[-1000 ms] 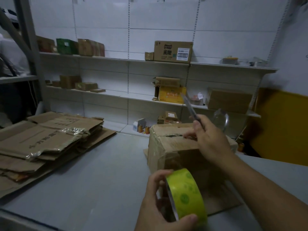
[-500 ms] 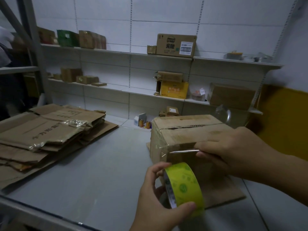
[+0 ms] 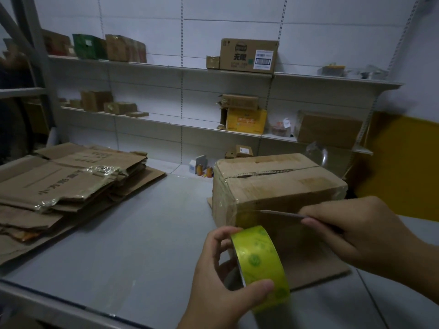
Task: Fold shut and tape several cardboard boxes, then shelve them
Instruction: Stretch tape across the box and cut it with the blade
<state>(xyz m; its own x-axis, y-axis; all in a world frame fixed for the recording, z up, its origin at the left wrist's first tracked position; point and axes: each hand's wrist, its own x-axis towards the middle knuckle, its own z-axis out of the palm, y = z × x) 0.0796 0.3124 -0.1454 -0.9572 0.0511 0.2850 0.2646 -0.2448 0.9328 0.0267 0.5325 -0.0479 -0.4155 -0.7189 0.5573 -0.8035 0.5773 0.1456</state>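
Observation:
A closed brown cardboard box (image 3: 273, 186) stands on the grey table (image 3: 142, 233), its top seam covered with clear tape. My left hand (image 3: 218, 281) grips a yellow-green tape roll (image 3: 259, 260) just in front of the box. My right hand (image 3: 356, 233) pinches a thin blade (image 3: 280, 213) held flat against the box's near face, where a strip of tape runs from the roll.
Flattened cartons (image 3: 59, 191) are stacked on the table's left. A flat cardboard sheet (image 3: 316, 264) lies under the box. White wall shelves (image 3: 166, 67) behind hold several boxes, among them a labelled carton (image 3: 248, 55) and a yellow one (image 3: 245, 121).
My right hand has come down from above the box with the blade and now holds it level against the near face. The roll stays in my left hand.

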